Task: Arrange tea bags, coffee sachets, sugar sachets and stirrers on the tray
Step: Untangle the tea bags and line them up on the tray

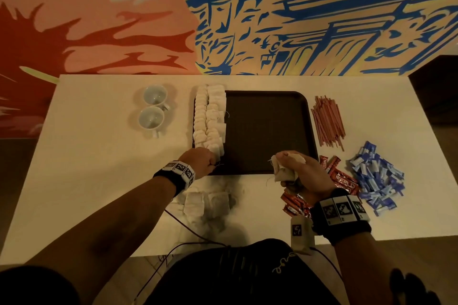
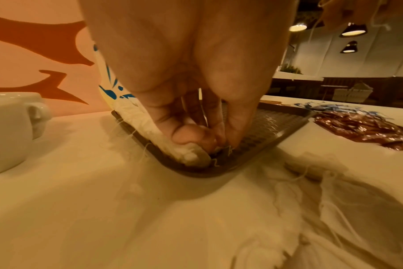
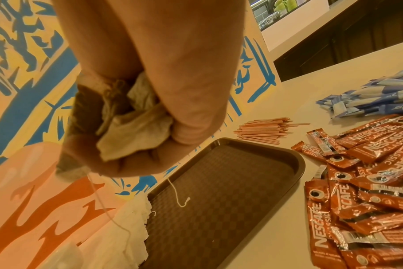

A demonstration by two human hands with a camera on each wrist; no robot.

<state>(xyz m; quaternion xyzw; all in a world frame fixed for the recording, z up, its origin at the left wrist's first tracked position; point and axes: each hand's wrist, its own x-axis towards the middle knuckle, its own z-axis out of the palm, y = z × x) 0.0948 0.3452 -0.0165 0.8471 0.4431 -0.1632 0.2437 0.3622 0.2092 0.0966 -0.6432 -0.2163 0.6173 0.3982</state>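
Head view: the left hand (image 1: 200, 160) pinches a tea bag at the tray's (image 1: 267, 131) 7 o'clock corner, ending the tea-bag row (image 1: 210, 119). Left wrist view: fingertips (image 2: 188, 134) press that bag down. Right wrist view: the right hand (image 3: 149, 91) clutches crumpled tea bags (image 3: 131, 134) above the tray, coffee sachets (image 3: 368, 182) at 3 o'clock.

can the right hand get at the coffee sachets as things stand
Probably not yet. The coffee sachets lie on the table right beside the right hand with nothing between, but its fingers are curled around a bunch of tea bags, so it would need to set those down first.
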